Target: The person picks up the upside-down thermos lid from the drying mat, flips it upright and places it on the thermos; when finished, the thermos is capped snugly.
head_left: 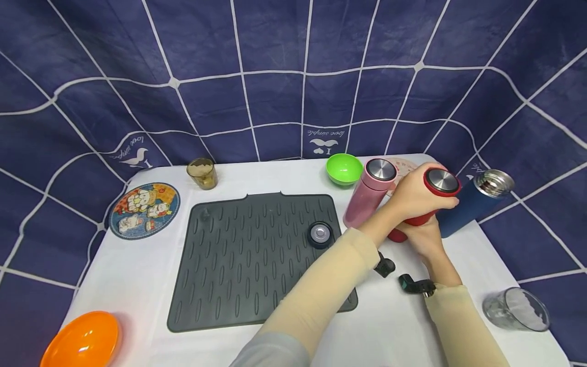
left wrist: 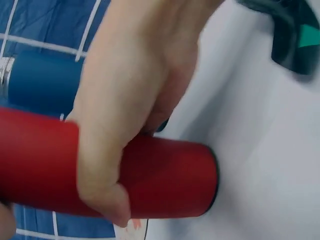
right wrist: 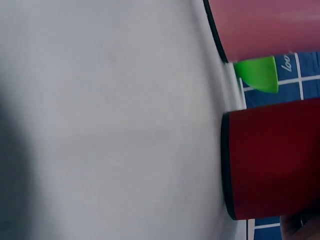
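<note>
A red thermos bottle point(left wrist: 170, 177) with a steel-topped lid point(head_left: 442, 181) stands at the right of the table, its base at the white tabletop. My left hand point(head_left: 409, 194) wraps its fingers around the lid from the left. Lower down, my right hand point(head_left: 424, 238) grips the bottle's body from the right; the left wrist view shows its thumb across the red side. A pink thermos point(head_left: 367, 196) with a lid is left of the red one. A blue flask point(head_left: 472, 206) on the right has no lid, its steel mouth showing.
A round dark lid point(head_left: 320, 234) lies on the grey drying mat point(head_left: 238, 260). Around are a green bowl point(head_left: 344, 169), a drinking glass point(head_left: 515, 309), an amber cup point(head_left: 202, 174), a round patterned mat point(head_left: 144, 210) and an orange bowl point(head_left: 82, 340). A blue checked cloth hangs behind.
</note>
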Action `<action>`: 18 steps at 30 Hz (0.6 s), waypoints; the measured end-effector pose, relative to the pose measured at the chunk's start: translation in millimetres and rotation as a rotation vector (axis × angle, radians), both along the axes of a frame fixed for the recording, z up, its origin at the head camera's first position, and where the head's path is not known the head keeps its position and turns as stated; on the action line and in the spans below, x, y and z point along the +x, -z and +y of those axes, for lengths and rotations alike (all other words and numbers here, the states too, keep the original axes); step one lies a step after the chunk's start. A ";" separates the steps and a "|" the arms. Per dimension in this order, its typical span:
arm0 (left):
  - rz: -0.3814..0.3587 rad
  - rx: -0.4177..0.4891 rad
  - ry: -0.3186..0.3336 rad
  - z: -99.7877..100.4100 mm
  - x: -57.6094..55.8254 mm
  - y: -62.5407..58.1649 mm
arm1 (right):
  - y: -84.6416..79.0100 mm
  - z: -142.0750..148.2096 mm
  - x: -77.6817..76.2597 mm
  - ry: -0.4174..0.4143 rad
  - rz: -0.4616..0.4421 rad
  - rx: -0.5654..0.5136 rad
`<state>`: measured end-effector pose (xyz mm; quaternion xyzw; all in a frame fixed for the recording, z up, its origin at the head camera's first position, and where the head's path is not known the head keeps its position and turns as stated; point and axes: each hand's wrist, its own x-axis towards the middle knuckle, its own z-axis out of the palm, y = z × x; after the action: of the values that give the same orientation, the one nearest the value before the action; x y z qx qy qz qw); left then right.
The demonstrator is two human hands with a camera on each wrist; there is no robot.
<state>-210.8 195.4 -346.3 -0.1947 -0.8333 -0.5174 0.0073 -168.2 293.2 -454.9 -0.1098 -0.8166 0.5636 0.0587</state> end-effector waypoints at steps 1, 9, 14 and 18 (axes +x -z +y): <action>0.027 0.020 -0.035 1.8 3.3 1.6 | 0.4 1.3 0.5 -0.004 0.012 0.010; 0.281 -0.017 -0.419 21.1 25.9 9.8 | 0.3 -3.4 10.0 0.069 0.062 0.093; 0.247 -0.063 -0.308 11.9 15.9 7.4 | 0.7 -8.5 3.0 0.061 0.091 0.141; 0.184 -0.051 -0.145 3.5 5.7 5.3 | -0.4 -11.5 0.8 0.095 0.046 0.124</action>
<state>-205.1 198.9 -351.5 -0.1809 -0.8539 -0.4739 0.1162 -167.5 281.7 -454.5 -0.1317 -0.8422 0.5110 0.1109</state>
